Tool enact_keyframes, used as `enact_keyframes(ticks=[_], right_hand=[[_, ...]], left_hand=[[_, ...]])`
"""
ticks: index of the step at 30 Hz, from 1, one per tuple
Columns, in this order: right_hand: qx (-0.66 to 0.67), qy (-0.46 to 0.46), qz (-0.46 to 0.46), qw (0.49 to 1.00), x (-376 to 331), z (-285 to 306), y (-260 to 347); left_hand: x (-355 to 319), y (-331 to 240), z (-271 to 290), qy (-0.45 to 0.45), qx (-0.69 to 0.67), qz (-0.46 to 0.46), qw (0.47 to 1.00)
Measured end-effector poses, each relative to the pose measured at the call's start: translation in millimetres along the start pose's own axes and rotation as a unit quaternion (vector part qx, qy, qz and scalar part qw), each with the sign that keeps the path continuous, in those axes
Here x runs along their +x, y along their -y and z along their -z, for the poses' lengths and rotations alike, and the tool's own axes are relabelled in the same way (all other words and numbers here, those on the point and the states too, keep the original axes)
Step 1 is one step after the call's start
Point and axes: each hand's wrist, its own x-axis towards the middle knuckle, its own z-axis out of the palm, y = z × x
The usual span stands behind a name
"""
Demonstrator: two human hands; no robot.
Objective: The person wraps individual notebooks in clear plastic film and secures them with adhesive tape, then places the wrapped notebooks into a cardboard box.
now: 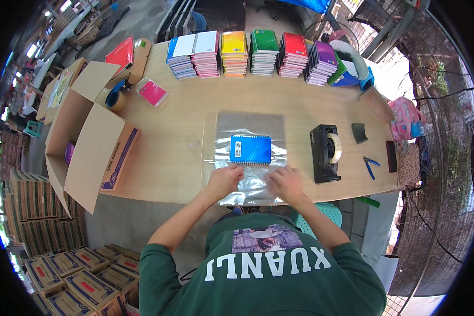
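A blue spiral notebook [255, 149] lies on clear plastic bags [250, 125] in the middle of the table, its wire-bound edges toward and away from me. My left hand [226, 179] is curled closed just below the notebook's near left corner, pinching the clear plastic. To the right of it, my right hand [286, 184] also has its fingers drawn together on the plastic, near the notebook's near right corner; its fingertips are slightly blurred. Between both hands the plastic looks wrinkled and shiny. Whether the notebook is inside a bag or only on top, I cannot tell.
Stacks of notebooks [234, 55] in several colours line the far edge. A black tape dispenser [325, 154], blue-handled pliers [371, 167] and a phone [391, 156] lie right. An open carton [97, 158], a tape roll [116, 99] and a pink packet [153, 94] are left.
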Motion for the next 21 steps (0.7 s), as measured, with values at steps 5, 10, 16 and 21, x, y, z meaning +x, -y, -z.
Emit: enact_keyframes(ticks=[5, 10, 16, 21], right_hand=[[0.192, 0.066, -0.159, 0.966, 36.7, 5.9, -68.3], [0.397, 0.190, -0.237, 0.866, 81.4, -3.6, -126.4], [0.434, 0.264, -0.309, 0.804, 103.8, -2.5, -138.3], [0.189, 0.186, -0.219, 0.939, 112.5, -15.8, -153.8]], left_hand=[[37.3, 13.5, 61.3, -0.191, 0.030, 0.086, 0.977], [10.3, -49.1, -31.9, -0.201, 0.019, -0.111, 0.973], [22.0, -59.1, -52.2, -0.098, 0.080, 0.021, 0.992], [28.0, -56.6, -53.2, -0.087, 0.070, 0.033, 0.993]])
